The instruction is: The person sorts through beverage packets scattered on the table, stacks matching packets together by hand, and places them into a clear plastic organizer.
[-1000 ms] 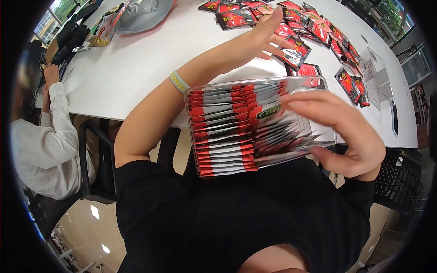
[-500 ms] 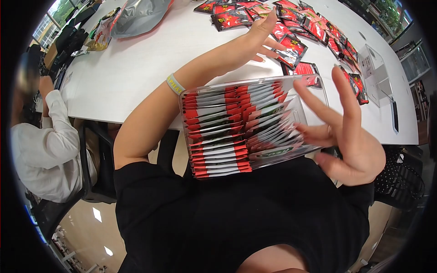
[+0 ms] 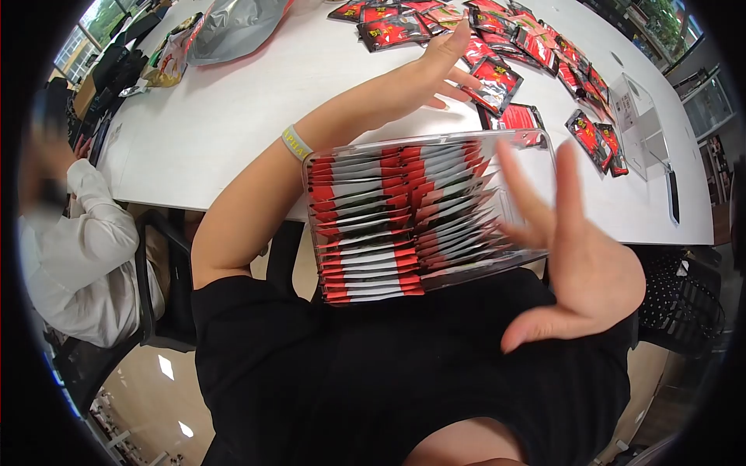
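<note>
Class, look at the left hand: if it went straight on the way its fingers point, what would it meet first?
Most likely the red and black packet beside the left hand's fingertips. Its height above the table is unclear, so it might pass over instead.

A person (image 3: 101, 233) in a white top (image 3: 66, 272) sits beside the worktop (image 3: 210, 124). Greenery (image 3: 102, 17) shows through a window (image 3: 76, 37). Dotted black fabric (image 3: 660, 283) is at far right.

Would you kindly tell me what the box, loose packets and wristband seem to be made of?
The box looks like clear, glossy plastic, its see-through walls catching bright highlights. The loose packets are probably foil or film, given their shiny surfaces. The wristband may be matte silicone, looking smooth and unglossy.
</note>
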### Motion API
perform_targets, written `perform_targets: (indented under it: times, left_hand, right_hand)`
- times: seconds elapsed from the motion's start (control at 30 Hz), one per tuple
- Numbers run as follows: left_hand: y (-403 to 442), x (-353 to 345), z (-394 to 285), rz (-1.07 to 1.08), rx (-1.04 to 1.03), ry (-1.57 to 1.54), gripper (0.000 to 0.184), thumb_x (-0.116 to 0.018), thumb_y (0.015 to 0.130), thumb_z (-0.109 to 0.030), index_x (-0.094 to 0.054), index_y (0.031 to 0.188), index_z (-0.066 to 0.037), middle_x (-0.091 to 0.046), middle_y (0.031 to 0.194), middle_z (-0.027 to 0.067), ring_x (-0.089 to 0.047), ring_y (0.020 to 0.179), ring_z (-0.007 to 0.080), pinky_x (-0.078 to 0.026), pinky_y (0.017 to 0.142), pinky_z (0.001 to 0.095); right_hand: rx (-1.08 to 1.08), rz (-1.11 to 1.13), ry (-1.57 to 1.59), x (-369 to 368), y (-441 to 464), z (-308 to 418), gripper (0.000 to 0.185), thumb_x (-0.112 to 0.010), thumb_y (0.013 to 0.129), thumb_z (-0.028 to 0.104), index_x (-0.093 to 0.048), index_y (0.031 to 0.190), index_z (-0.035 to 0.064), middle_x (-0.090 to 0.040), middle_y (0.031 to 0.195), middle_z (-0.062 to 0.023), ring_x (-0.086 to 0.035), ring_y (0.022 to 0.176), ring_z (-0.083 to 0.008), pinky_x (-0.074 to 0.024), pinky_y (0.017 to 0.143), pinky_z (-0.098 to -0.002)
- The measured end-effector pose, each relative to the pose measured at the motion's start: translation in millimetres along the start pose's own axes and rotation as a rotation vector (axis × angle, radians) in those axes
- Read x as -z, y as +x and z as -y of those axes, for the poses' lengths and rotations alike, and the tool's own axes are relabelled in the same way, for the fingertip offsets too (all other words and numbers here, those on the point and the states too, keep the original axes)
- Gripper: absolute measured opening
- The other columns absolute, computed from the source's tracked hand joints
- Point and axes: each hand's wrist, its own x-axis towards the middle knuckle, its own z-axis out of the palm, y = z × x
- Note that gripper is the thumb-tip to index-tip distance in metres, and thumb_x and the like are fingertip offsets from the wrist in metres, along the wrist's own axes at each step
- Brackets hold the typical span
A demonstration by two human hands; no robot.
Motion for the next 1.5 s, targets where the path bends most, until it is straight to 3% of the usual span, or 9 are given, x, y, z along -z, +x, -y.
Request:
perform_targets:
  times: [0.17,0.23,0.3,0.67,0.73,0.8,0.9,1.03,1.5]
  left_hand:
    - [-21,21,-20,0.079,-0.083,0.109,0.075,-0.023,0.09,-0.059,-0.029,0.134,0.002,-0.054,0.119,0.0167,-0.051,0.11,0.0249,-0.035,0.097,0.0306]
    - [-57,30,-33,0.167,-0.417,0.47,0.076,-0.04,0.086,-0.056,-0.03,0.134,0.002,-0.049,0.125,0.0173,-0.049,0.112,0.0262,-0.034,0.098,0.0313]
    - [-111,17,-62,0.176,-0.291,0.99,0.097,-0.06,0.07,-0.058,-0.025,0.136,0.005,-0.037,0.135,0.0219,-0.034,0.126,0.0335,-0.023,0.104,0.041]
    - [-131,-33,-53,0.147,-0.358,1.203,0.096,-0.052,0.075,-0.062,-0.027,0.129,0.013,-0.031,0.134,0.0285,-0.027,0.129,0.0386,-0.018,0.106,0.0469]
    - [-130,-31,-52,0.146,-0.334,1.206,0.091,-0.052,0.078,-0.058,-0.027,0.13,0.013,-0.031,0.134,0.0285,-0.027,0.129,0.0382,-0.018,0.106,0.0462]
    - [-129,-30,-55,0.168,-0.321,1.205,0.089,-0.052,0.079,-0.056,-0.027,0.13,0.012,-0.03,0.135,0.0286,-0.027,0.129,0.0381,-0.018,0.106,0.0459]
    - [-126,-31,-59,0.209,-0.311,1.187,0.086,-0.052,0.081,-0.053,-0.026,0.131,0.012,-0.029,0.135,0.0289,-0.026,0.13,0.0382,-0.018,0.106,0.0456]
    - [-121,-31,-57,0.241,-0.328,1.168,0.084,-0.053,0.082,-0.05,-0.025,0.131,0.012,-0.028,0.136,0.0294,-0.025,0.13,0.0383,-0.018,0.106,0.0456]
    - [-120,-36,-57,0.213,-0.318,1.276,0.071,-0.051,0.084,-0.038,-0.027,0.133,0.007,-0.026,0.138,0.0264,-0.026,0.129,0.0395,-0.019,0.106,0.0455]
  right_hand:
    - [-0.021,-0.313,-0.073,-7,7,-19,0.133,-0.072,0.062,0.05,0.029,0.129,-0.003,0.002,0.139,-0.0362,-0.018,0.13,-0.0415,-0.038,0.096,-0.0463]
    - [-0.17,-0.205,0.012,-9,9,-12,0.136,-0.076,0.059,0.046,0.03,0.129,-0.002,0.005,0.139,-0.036,-0.013,0.131,-0.0418,-0.0331,0.099,-0.048]
    - [-0.103,-0.263,-0.017,-12,11,-14,0.136,-0.077,0.059,0.045,0.03,0.128,-0.0026,0.006,0.139,-0.0358,-0.014,0.131,-0.0416,-0.0334,0.1,-0.0471]
    - [-0.003,-0.336,0.01,-26,8,-14,0.127,-0.078,0.066,0.035,0.023,0.131,-0.0074,-0.005,0.141,-0.0339,-0.036,0.12,-0.0459,-0.0365,0.097,-0.0384]
    - [-0.081,-0.463,-0.122,-20,-1,-12,0.123,-0.078,0.065,0.037,0.013,0.134,-0.0083,-0.024,0.136,-0.0327,-0.043,0.116,-0.0434,-0.0352,0.098,-0.0398]
    - [-0.1,-0.57,-0.131,-23,-5,-8,0.101,-0.077,0.063,0.04,-0.022,0.133,-0.0098,-0.049,0.12,-0.0276,-0.051,0.111,-0.0377,-0.0367,0.097,-0.0418]
    - [-0.084,-0.497,-0.456,-39,-2,-8,0.054,-0.066,0.067,0.049,-0.061,0.076,-0.004,-0.064,0.077,-0.0161,-0.064,0.084,-0.0278,-0.0445,0.089,-0.041]
    - [-0.128,-0.436,-0.414,-47,7,-8,0.05,-0.063,0.07,0.049,-0.053,0.058,0.0017,-0.055,0.057,-0.0099,-0.061,0.065,-0.0256,-0.0481,0.079,-0.0363]
    - [-0.076,-0.372,-0.382,-41,2,-16,0.046,-0.064,0.068,0.047,-0.055,0.064,0.0025,-0.053,0.062,-0.0077,-0.059,0.065,-0.0239,-0.0473,0.058,-0.0327]
